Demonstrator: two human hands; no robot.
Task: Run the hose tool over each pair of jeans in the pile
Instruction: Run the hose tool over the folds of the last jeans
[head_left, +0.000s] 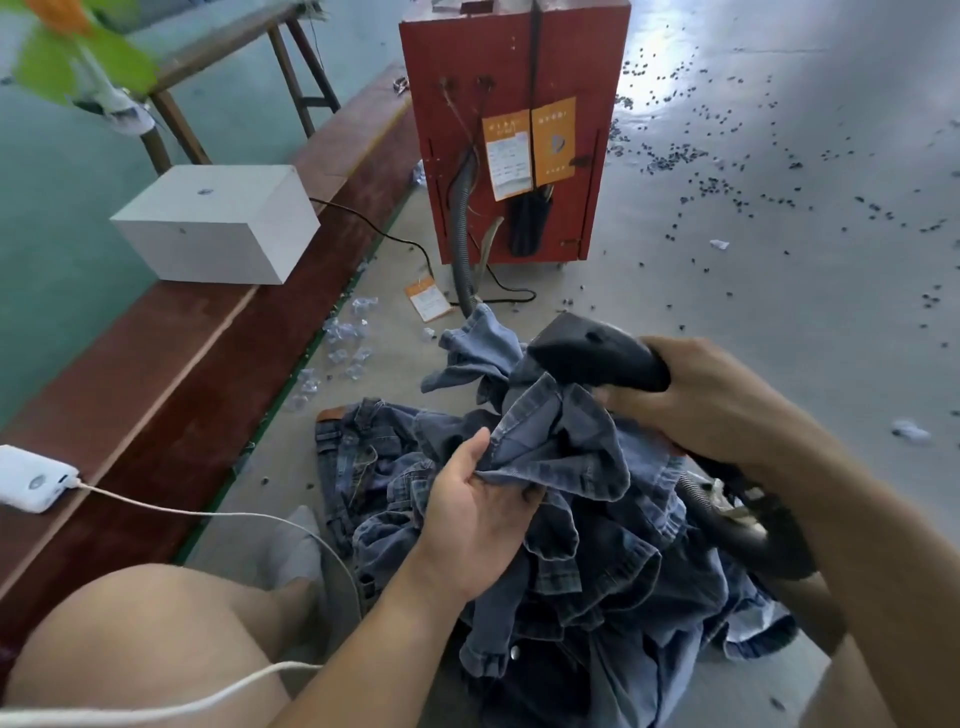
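Right hand (711, 400): fingers wrapped tight round the rear of the black hose tool (597, 358). Tool's long axis runs left to right across the view; nozzle end points left, its tip pressed into a raised fold of jeans (550, 441). Fingertips partly tucked under the tool body, hard to make out.

Left hand (478, 514): palm up, thumb and fingers pinching the same fold of denim from below, holding it up against the nozzle.

Held jeans sit atop the pile (597, 561) on the floor (779, 260), right in front of the person. Another pair lies flat at the pile's left edge.

Dark ribbed hose (462, 228) runs down from the red cabinet (514, 130) and goes under the denim; a second stretch shows below the right forearm, partly hidden.

White box (218, 223) on the bench (182, 364), left.
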